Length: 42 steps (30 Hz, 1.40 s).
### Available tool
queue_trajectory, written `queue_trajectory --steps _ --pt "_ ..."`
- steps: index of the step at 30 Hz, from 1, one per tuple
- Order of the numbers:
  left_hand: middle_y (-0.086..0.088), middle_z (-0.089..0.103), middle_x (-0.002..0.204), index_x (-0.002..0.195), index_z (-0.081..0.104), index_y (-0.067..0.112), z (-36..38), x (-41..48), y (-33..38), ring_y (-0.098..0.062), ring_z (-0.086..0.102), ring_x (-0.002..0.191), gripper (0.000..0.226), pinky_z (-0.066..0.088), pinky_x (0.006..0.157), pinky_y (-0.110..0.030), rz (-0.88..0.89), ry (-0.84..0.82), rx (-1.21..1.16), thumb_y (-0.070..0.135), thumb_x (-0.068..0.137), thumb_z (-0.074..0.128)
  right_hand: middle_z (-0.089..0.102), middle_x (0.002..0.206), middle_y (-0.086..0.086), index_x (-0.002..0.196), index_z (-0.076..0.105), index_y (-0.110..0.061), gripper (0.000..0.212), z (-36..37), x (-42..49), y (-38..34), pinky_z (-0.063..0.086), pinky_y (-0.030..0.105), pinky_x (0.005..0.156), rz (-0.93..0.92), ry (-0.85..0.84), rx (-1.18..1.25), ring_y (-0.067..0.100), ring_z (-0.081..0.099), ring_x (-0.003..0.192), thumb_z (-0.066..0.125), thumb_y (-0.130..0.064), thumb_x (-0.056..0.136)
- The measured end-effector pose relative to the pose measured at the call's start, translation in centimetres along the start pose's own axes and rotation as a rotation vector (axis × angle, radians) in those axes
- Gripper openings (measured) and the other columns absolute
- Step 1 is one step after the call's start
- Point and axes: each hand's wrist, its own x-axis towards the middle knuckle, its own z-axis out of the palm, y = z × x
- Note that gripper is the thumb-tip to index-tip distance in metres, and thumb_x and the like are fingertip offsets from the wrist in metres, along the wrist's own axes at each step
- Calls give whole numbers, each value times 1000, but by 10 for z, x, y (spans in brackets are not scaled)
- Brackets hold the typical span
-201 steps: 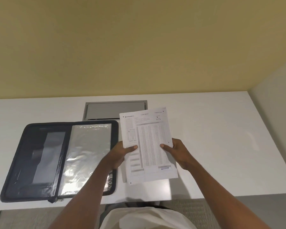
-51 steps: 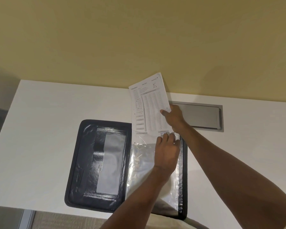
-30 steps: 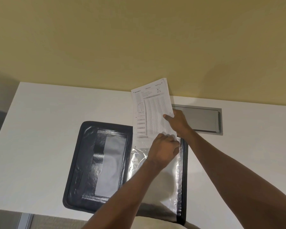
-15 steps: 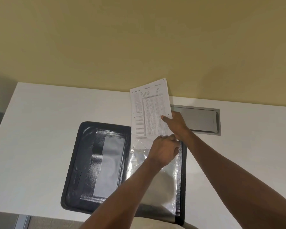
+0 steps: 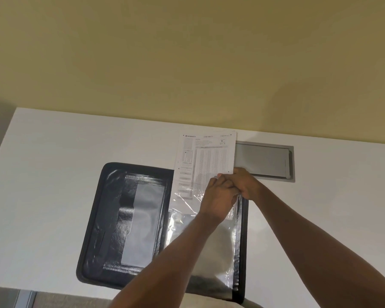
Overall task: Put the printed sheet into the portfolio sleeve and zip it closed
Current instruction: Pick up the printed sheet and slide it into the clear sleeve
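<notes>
Both hands, left hand (image 5: 219,197) and right hand (image 5: 242,183), pinch the sheet (image 5: 206,158) partway inside the portfolio's (image 5: 93,236) clear sleeve (image 5: 211,250); its header print is too small to read.

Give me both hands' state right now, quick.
Left hand: closed, pinching the clear sleeve at its top opening.
Right hand: closed on the printed sheet, partway into the sleeve.

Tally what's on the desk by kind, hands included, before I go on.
Printed sheet: 1, partly in the sleeve
Black portfolio: 1, lying open
Clear sleeve: 1
Grey desk hatch: 1
Hands: 2, left hand and right hand, both at the sleeve mouth
Total: 6
</notes>
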Motion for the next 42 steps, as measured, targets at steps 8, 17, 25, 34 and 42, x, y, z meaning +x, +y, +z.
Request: queue_trajectory --steps 8,17,25,34,42 --pt "-2 71 83 81 77 19 14 6 16 -24 63 77 5 49 77 -34 -151 -53 97 15 84 76 76 98 8 102 72 -9 7 -10 15 -28 59 27 63 -82 146 -50 23 73 86 68 -13 96" --pt "-1 74 87 90 73 20 17 28 11 -22 69 78 21 48 80 -36 -240 -69 79 11 99 55 71 96 20 111 70 12 23 -32 19 -40 55 27 69 23 87 -254 26 64 76 70 8 88" --pt "-2 77 104 107 76 19 30 25 10 -24 70 84 23 48 83 -35 -200 -47 42 12 102 54 73 91 7 101 75 0 26 -38 17 -28 49 22 68 141 17 -595 19 64 80 81 -20 85" --pt "1 74 84 89 75 21 26 21 16 -23 69 71 14 50 71 -34 -219 -95 100 9 87 70 72 95 18 88 66 9 14 -31 31 -41 48 36 69 -113 300 -278 23 59 77 70 -3 91" --pt "-2 77 96 100 75 16 34 17 13 -24 72 81 10 53 78 -35 -219 -33 85 15 95 67 71 103 12 107 72 5 20 -39 22 -34 53 21 62 42 123 -400 19 68 75 73 4 87"
